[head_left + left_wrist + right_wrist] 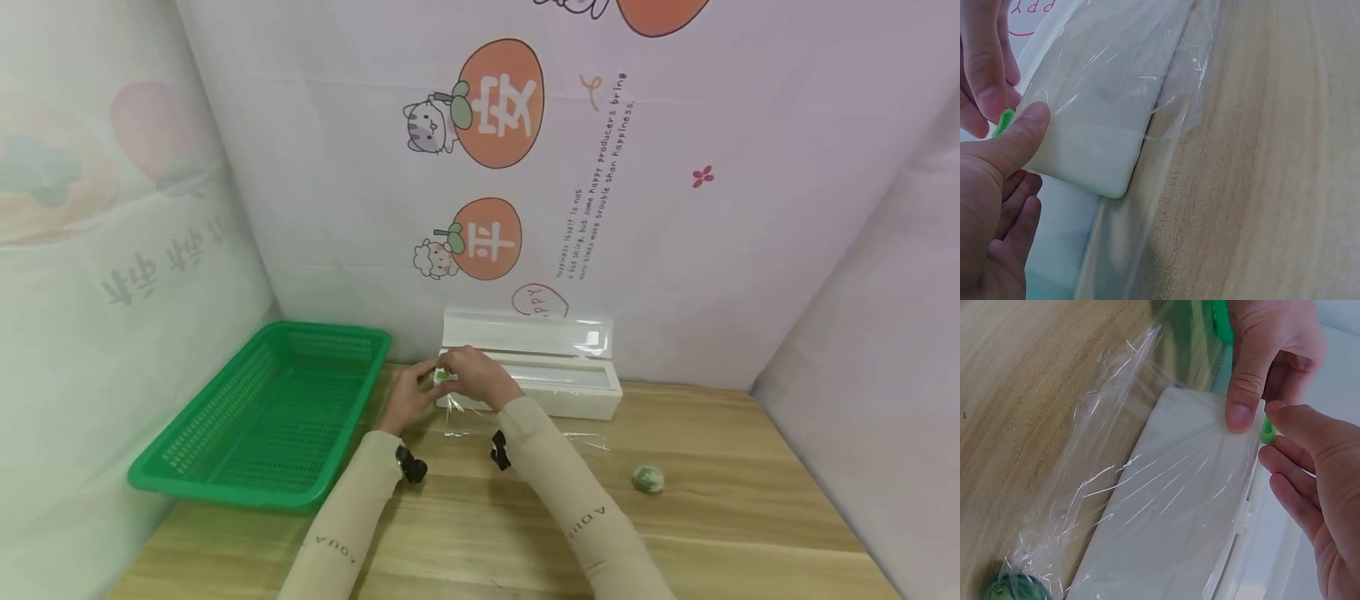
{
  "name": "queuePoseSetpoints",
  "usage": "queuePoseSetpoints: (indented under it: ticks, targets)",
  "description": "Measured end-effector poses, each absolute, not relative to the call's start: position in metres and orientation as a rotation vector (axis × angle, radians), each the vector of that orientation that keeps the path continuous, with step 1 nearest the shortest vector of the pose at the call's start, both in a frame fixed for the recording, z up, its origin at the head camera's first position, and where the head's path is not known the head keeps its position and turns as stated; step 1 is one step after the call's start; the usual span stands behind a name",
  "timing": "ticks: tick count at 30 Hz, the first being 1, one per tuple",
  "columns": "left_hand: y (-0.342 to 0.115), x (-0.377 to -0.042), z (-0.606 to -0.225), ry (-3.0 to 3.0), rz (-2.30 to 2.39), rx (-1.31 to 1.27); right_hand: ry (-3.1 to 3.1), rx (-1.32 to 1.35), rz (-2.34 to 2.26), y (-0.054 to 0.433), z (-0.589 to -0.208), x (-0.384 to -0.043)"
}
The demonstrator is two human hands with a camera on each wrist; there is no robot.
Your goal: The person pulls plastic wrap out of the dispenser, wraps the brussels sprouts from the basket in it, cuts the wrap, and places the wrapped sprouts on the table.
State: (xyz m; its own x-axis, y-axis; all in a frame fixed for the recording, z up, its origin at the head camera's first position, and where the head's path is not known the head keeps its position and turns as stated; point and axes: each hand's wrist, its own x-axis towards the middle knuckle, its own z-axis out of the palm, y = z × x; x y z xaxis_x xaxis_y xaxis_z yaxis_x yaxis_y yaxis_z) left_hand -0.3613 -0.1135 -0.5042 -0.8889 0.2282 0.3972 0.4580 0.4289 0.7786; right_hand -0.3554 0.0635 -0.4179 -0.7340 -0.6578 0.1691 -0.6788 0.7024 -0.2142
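Note:
A white cling film dispenser (573,406) lies at the back wall with its clear lid (525,335) raised. Cling film (1100,425) drapes over its front and hangs down onto the table, creased. At the dispenser's left end, my left hand (406,400) grips the corner, thumb on the film-covered face and fingers curled around the end. The right hand (480,377) pinches a small green slider (1268,430) at that same end, close beside the left thumb. Much of the slider is covered by fingers.
A green plastic basket (225,498) stands on the left of the wooden table (465,542). A small round green item (648,478), its kind unclear, sits right of the arms. Printed white cloth (337,208) hangs behind and at both sides.

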Motion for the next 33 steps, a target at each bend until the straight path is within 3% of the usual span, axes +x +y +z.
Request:
queuePoseSetpoints:
  ticks: [25,33]
  targets:
    - [-0.107,-0.365,-0.504,-2.446,-1.469,-0.620,-2.771,1.155,0.261,0.074,-0.417,-0.362]
    - [-0.113,-0.367,-0.507,-2.465,-1.458,-0.555,-2.816,1.143,0.262,0.100,-0.414,-0.361]
